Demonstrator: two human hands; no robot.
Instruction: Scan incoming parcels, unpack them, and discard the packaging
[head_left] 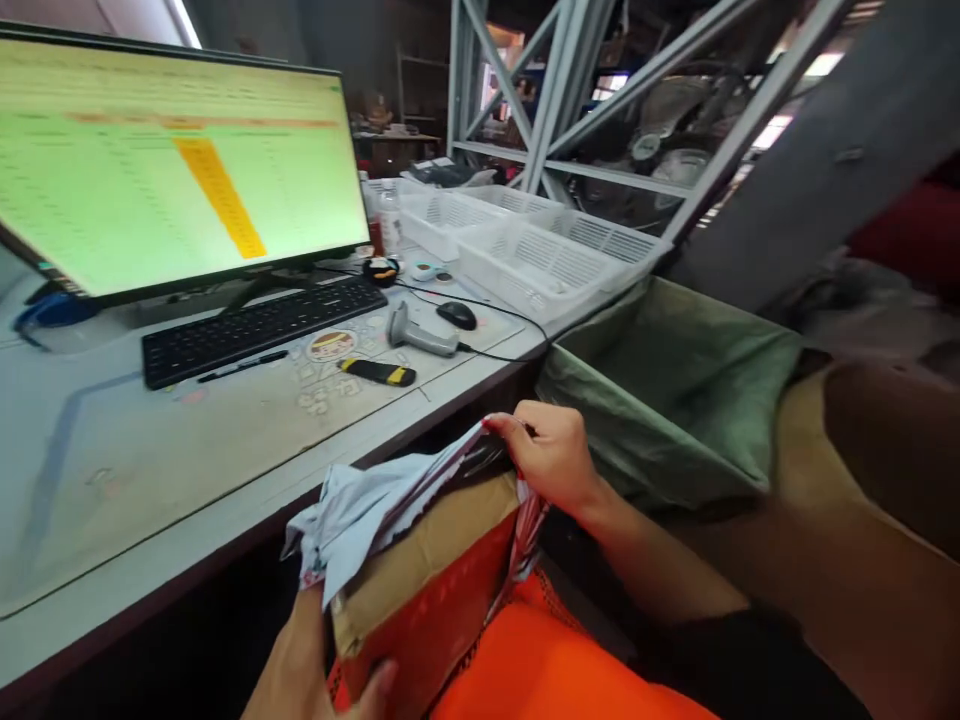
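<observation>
A brown cardboard box (pixel 435 545) with a red side is tilted below the desk's front edge. A torn plastic mailer bag (pixel 390 495), white outside and dark inside, lies around the box's upper edges. My left hand (pixel 307 665) grips the box at its lower left corner, the thumb on the red side. At the upper right corner my right hand (pixel 551 450) is closed on the mailer bag's edge, fingers pinched together. The lower parts of the box and bag are partly hidden.
The desk (pixel 247 440) carries a monitor (pixel 180 170), keyboard (pixel 262 330), yellow-black box cutter (pixel 376 372), pen (pixel 241 366), barcode scanner (pixel 421 332) and mouse (pixel 457 316). White plastic baskets (pixel 540 260) stand behind. A green fabric bin (pixel 675 370) stands at right.
</observation>
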